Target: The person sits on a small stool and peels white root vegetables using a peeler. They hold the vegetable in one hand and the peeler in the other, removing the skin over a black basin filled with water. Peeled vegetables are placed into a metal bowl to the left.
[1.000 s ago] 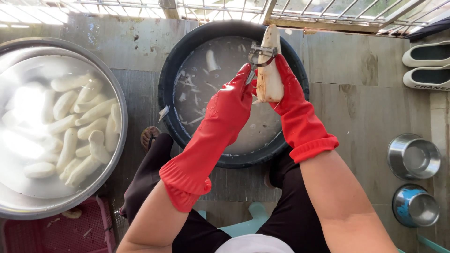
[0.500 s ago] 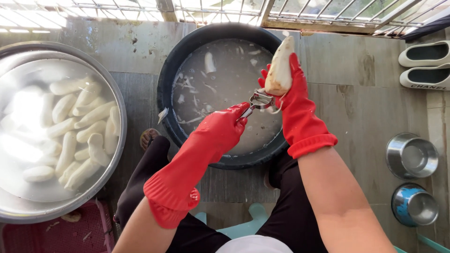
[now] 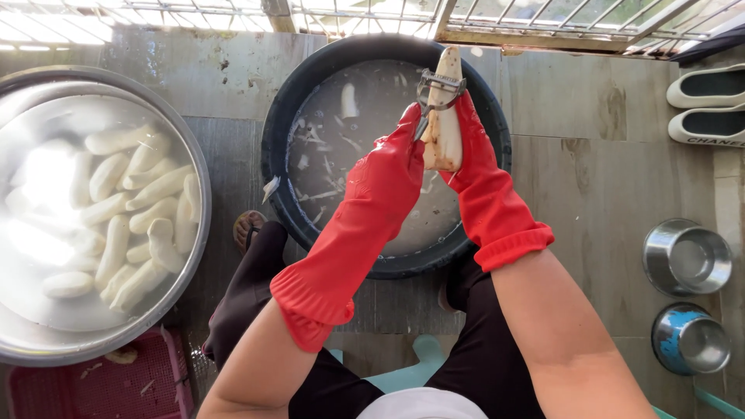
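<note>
I wear long red rubber gloves on both hands, held over a black basin (image 3: 273, 155) of cloudy water with floating peelings. My right hand (image 3: 479, 159) grips a pale, partly peeled root (image 3: 446, 136) from behind and holds it nearly upright. My left hand (image 3: 392, 167) holds a metal peeler (image 3: 441, 82), whose blade lies against the upper end of the root. My knees in dark trousers are on either side of the basin.
A wide metal basin (image 3: 203, 203) at the left holds water and several peeled white roots (image 3: 132, 225). A pink crate (image 3: 101, 384) is at the lower left. Two steel bowls (image 3: 687, 256) (image 3: 691, 339) and white shoes (image 3: 708, 87) lie on the tiled floor at the right.
Half a second ago the peeler was down at the lower end of the tilted root. It is now back at the top, and the root is upright again.
</note>
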